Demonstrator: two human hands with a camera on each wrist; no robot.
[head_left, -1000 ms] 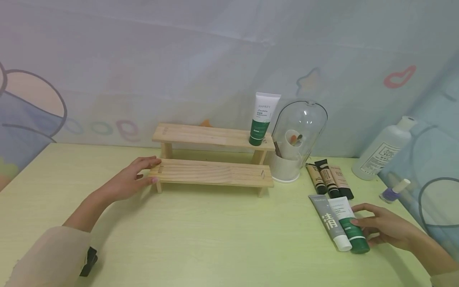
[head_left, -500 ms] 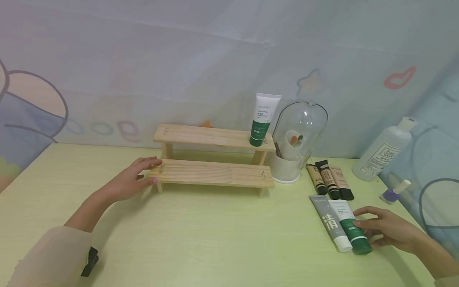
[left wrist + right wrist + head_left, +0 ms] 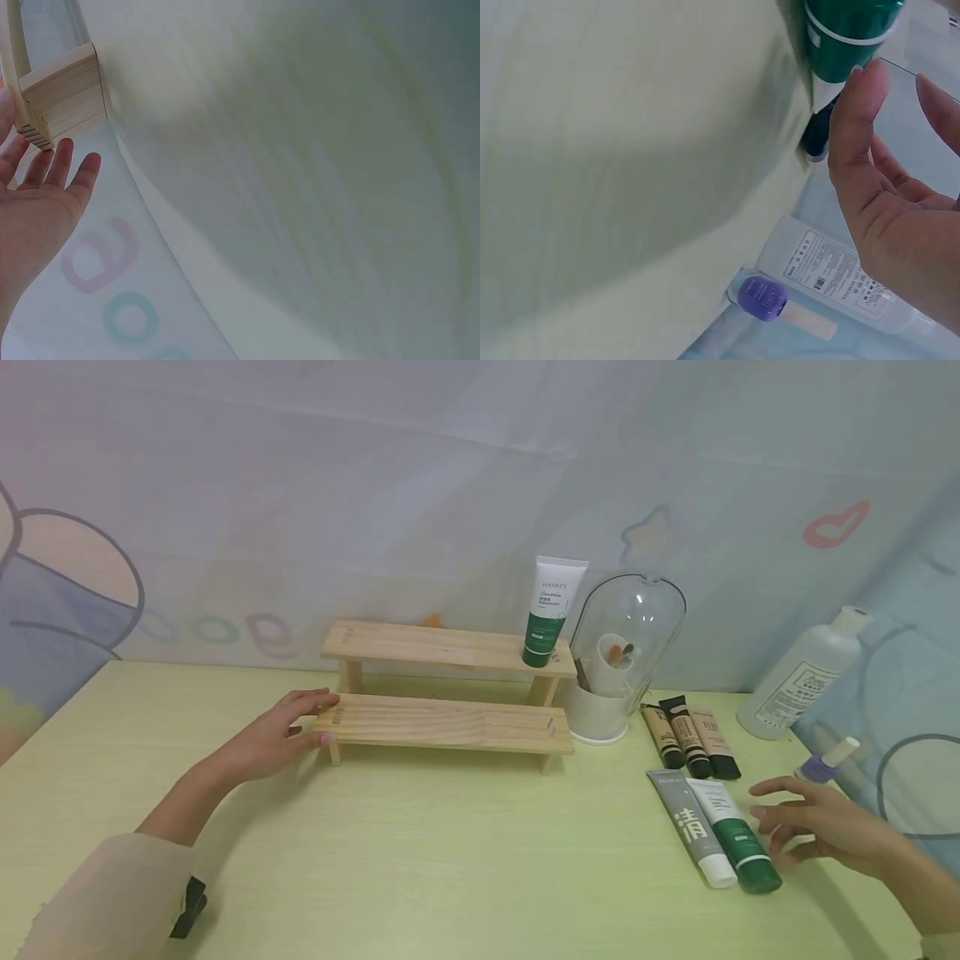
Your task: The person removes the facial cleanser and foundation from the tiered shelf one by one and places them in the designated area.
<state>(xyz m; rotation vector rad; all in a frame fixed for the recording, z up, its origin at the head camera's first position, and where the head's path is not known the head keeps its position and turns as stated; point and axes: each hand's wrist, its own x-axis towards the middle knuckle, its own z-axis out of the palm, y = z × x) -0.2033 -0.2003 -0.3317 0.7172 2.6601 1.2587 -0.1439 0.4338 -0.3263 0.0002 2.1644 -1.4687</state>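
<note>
My left hand (image 3: pixel 277 739) grips the left end of the lower step of a two-step wooden display rack (image 3: pixel 442 724), with the thumb at its front edge. In the left wrist view, the fingers of that hand (image 3: pixel 37 217) lie beside the wood, the other fingertips loosely spread. My right hand (image 3: pixel 836 827) hovers with relaxed, bent fingers just right of a white-and-green tube (image 3: pixel 735 835), apart from it and holding nothing. A grey tube (image 3: pixel 692 827) with a white cap lies along that tube's left side. Another white-and-green tube (image 3: pixel 551 610) stands upright on the upper step's right end.
Three beige and brown tubes (image 3: pixel 690 735) with black caps lie farther back. Behind stand a clear-domed brush holder (image 3: pixel 626 635) and a white bottle (image 3: pixel 802 672). Purple nail polish (image 3: pixel 761 296) is partly behind my right hand in the head view. A black item (image 3: pixel 189 906) shows by my left sleeve.
My right hand has let go of the lying white-and-green tube and drawn off to the right. That tube's cap end has shifted slightly right. My left hand stays on the rack.
</note>
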